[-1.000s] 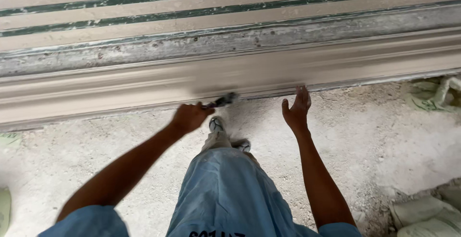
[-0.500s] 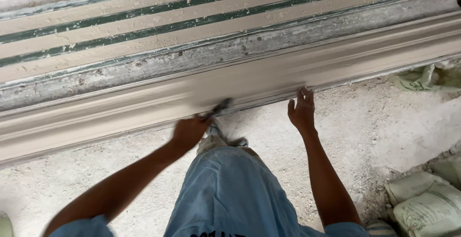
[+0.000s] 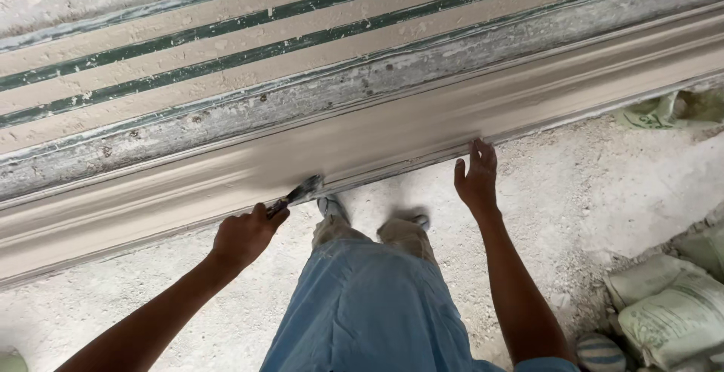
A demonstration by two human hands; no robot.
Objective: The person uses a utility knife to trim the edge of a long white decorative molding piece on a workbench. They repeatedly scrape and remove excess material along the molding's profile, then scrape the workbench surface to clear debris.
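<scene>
A long pale moulded plaster strip (image 3: pixel 422 127) runs across the view on a bench with green and cream stripes (image 3: pixel 226 36). My left hand (image 3: pixel 245 235) grips a small dark-handled brush (image 3: pixel 299 192) whose bristles touch the strip's lower edge. My right hand (image 3: pixel 477 180) has its fingers spread, with the fingertips resting on the strip's lower edge further right. It holds nothing. My legs in blue trousers (image 3: pixel 369 304) and dusty shoes stand between the two arms.
The floor (image 3: pixel 603 183) is rough, dusty concrete. Filled pale sacks (image 3: pixel 667 304) lie at the lower right. A crumpled sack (image 3: pixel 656 112) lies by the strip at the right edge.
The view has shifted, so the strip now slopes upward to the right. My left hand with the brush has kept working along the strip's lower edge. My right hand stays on the edge.
</scene>
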